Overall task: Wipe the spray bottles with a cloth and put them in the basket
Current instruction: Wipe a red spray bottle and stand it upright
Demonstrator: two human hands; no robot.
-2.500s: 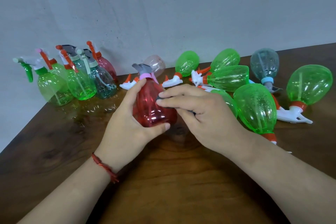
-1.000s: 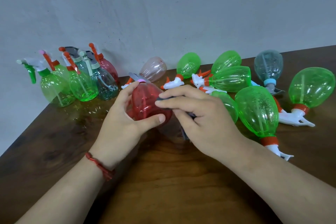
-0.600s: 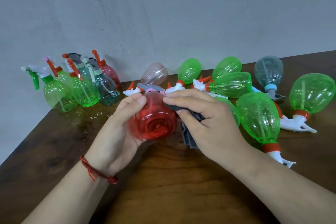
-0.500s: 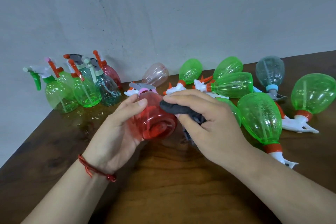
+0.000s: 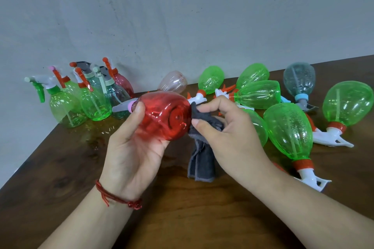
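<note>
The left hand [image 5: 131, 153] was turned palm up, its fingers and thumb curled round the red bottle [image 5: 162, 115], holding it above the table [image 5: 60, 168]. The right hand [image 5: 232, 135] pinched a grey cloth [image 5: 200, 159] against the bottle's base. The bottle lay sideways, its long axis running left to right, with the nozzle pointing left and the base facing right and toward the camera.

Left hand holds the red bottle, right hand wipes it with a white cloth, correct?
No: the cloth is dark grey, not white; the head view shows it. Left hand holds the red bottle, right hand wipes it with that cloth.
</note>
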